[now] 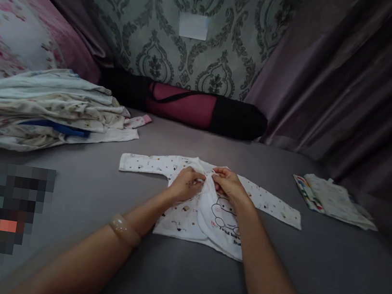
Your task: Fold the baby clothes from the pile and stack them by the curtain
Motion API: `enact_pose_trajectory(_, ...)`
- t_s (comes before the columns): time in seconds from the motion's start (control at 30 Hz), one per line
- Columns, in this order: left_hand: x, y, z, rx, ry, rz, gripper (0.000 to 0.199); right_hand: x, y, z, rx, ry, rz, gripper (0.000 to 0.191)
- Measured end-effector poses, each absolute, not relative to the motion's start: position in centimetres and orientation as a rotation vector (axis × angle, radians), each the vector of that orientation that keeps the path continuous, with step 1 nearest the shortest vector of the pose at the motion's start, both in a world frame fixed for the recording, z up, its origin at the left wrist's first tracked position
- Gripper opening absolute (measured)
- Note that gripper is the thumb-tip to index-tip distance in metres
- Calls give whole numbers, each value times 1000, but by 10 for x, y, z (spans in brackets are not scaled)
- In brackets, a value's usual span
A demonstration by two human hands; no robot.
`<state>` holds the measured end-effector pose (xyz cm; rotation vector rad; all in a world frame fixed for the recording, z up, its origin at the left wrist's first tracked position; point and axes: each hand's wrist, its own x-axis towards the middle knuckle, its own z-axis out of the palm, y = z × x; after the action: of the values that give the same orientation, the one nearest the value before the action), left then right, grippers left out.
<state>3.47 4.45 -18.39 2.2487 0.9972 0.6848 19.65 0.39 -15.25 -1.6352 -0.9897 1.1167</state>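
Observation:
A small white baby shirt (pixel 181 223) with a scattered print lies spread on the grey sheet, its two long sleeves stretched out to the sides. Its front panel carries a line-drawn animal and some lettering. My left hand (pixel 189 184), a bangle on its wrist, pinches the shirt near the neckline. Close beside it on the right, my right hand (pixel 230 183) pinches the upper edge of the front panel and lifts it a little. Thin ties seem to run between the fingers, though they are too small to make out fully.
A heap of clothes (pixel 49 102) lies at the left. A folded cloth pile (pixel 334 198) sits at the right. Against the patterned wall rests a long black and maroon bag (pixel 183 105). Purple curtains (pixel 323 72) hang on the right. A blurred-out patch covers the lower left.

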Motion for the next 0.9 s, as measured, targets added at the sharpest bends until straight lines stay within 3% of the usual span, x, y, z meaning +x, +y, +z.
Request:
enact_pose_trajectory(0.37, 42, 45, -187, 2249, 1107, 708, 27, 193, 11, -173, -1831, -1195, 703, 20)
enact_pose_trajectory(0.63, 40, 46, -188, 2308, 1038, 716, 32, 196, 10, -171, -1817, -1186, 734, 23)
enact_pose_trajectory(0.9, 38, 39, -174, 2066, 1136, 743, 25, 189, 1, -164, -2074, -1438, 179, 27)
